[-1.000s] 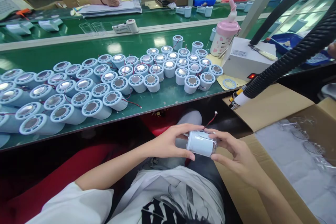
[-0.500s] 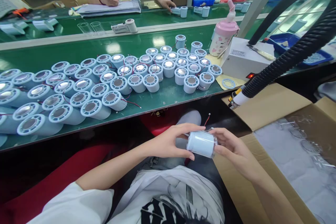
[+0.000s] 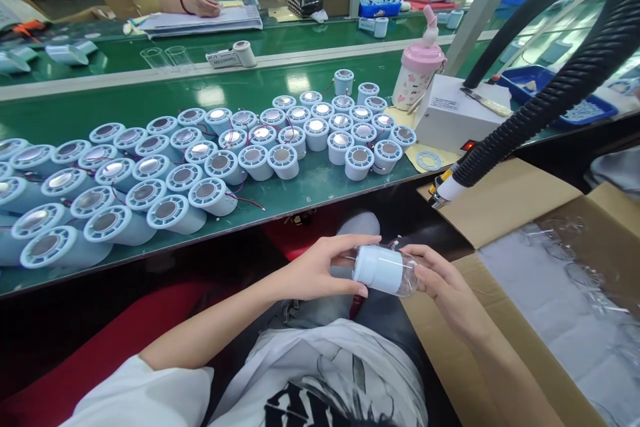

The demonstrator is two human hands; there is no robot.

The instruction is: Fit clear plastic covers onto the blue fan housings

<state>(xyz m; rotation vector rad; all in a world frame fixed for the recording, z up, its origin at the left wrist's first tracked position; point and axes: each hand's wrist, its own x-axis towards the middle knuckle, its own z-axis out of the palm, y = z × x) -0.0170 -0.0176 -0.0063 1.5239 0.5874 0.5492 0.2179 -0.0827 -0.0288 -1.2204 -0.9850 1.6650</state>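
Observation:
Above my lap, a light-blue cylindrical housing (image 3: 377, 268) lies on its side between my hands. My left hand (image 3: 337, 267) grips its left end, thumb below and fingers above. A clear plastic cup (image 3: 409, 280) fits around the housing's right part and sticks out past it. My right hand (image 3: 437, 273) has its fingers curled around the cup's right end. Thin wires with a small connector (image 3: 396, 241) show above the housing, near the fingers.
Many similar blue housings (image 3: 170, 210) stand or lean on the green bench (image 3: 280, 197). Right are a pink-lidded bottle (image 3: 417, 73), a white box (image 3: 457, 110), a black flexible hose (image 3: 530, 113) and a cardboard box (image 3: 470, 280) holding clear plastic parts. Two co-workers sit opposite.
The clear cup now reaches farther right past the blue housing, with my right hand on its end. A co-worker's hand has left a blue part across the bench and is raised.

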